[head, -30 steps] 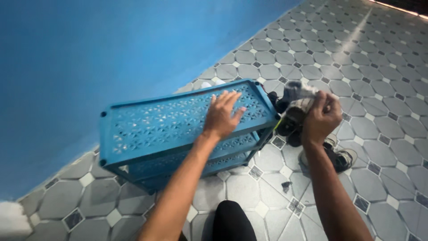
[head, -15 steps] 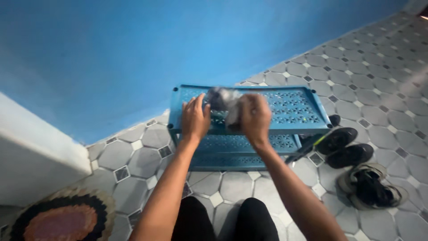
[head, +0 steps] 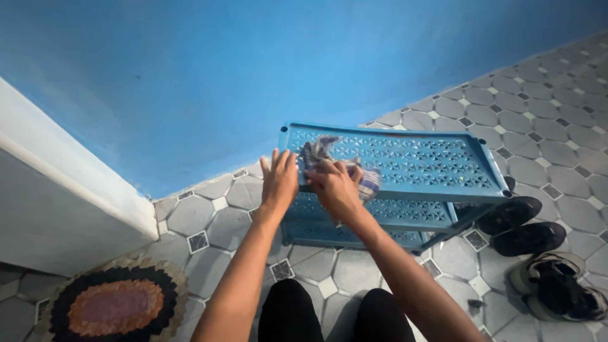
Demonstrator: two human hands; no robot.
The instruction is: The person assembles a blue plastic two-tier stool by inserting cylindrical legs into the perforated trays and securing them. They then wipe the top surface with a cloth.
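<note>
The right hand (head: 335,187) presses a crumpled checked cloth (head: 329,158) onto the top shelf of a blue plastic rack (head: 430,164), near the shelf's left end; its fingers are clenched over the cloth, which shows only in bunches above the knuckles and at the right of the hand, so its full shape is hard to make out. The left hand (head: 278,180) lies flat at the rack's left front corner, fingers spread and released, gripping nothing; whether the palm bears on the corner or just on its edge cannot be told. The rack stands on the tiled floor (head: 551,107) against a blue wall (head: 221,69), and its lower shelves are mostly hidden behind the top shelf and the forearms. To its right, two black shoes (head: 519,225) lie partly tucked under the rack's corner, and a pair of sneakers (head: 557,285) beyond them is cut off by the picture's edge. A round rug (head: 114,304) at lower left is cropped too. The person's dark knees (head: 335,313) show at the bottom.
</note>
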